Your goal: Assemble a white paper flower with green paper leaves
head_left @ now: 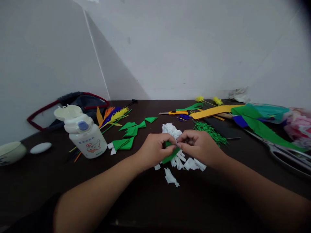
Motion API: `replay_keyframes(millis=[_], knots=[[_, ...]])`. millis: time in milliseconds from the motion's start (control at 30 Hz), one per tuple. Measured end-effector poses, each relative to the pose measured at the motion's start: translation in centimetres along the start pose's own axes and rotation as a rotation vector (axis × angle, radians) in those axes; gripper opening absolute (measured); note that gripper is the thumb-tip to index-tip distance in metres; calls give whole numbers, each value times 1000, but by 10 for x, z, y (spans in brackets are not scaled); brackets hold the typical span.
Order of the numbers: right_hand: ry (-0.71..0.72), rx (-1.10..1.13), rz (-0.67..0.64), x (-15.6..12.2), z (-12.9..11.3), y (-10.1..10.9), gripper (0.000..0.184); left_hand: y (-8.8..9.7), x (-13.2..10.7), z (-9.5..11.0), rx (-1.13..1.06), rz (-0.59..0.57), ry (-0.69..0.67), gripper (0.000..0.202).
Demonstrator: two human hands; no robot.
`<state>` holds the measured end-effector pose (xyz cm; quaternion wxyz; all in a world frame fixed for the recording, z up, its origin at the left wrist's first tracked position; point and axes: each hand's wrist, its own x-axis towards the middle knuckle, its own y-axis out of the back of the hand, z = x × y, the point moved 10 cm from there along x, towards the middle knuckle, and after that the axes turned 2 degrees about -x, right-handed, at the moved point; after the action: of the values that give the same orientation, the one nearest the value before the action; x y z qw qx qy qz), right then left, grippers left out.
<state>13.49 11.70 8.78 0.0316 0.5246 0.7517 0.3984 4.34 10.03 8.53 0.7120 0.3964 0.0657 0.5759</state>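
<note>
My left hand (157, 147) is closed in a pinch on a green paper piece (171, 157), part of which hangs below the fingers. Fingertip to fingertip with it, my right hand (200, 145) pinches too, at the edge of the same spot; what lies between its fingers is too small to make out. Under and around both hands lie crumpled white paper pieces (171, 129), with one loose white scrap (171, 178) closer to me. Several cut green paper pieces (131, 131) are spread left of my left hand. Shredded green strips (210, 132) lie beyond my right hand.
On the left stand a white bottle (88, 139) with its lid up, a bowl (12, 152) and a white oval object (40, 148). A box cutter (173, 113) with blade out lies at the back. Scissors (282, 150), an orange strip (216, 111) and plastic bags (269, 112) are on the right.
</note>
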Motion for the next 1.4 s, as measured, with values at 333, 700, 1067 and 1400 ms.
replay_keyframes(millis=[333, 700, 1067, 1400], knots=[[207, -163, 63, -4, -22, 5, 8, -11, -2, -28, -353, -73, 267, 18], [404, -319, 32, -10, -33, -5, 9, -6, 1, -21, -137, -62, 205, 8], [195, -104, 3, -3, -18, -5, 8, -3, 0, -3, 16, -29, -4, 7], [61, -23, -12, 0, -6, -7, 9, 0, 1, -7, 59, 9, 78, 8]])
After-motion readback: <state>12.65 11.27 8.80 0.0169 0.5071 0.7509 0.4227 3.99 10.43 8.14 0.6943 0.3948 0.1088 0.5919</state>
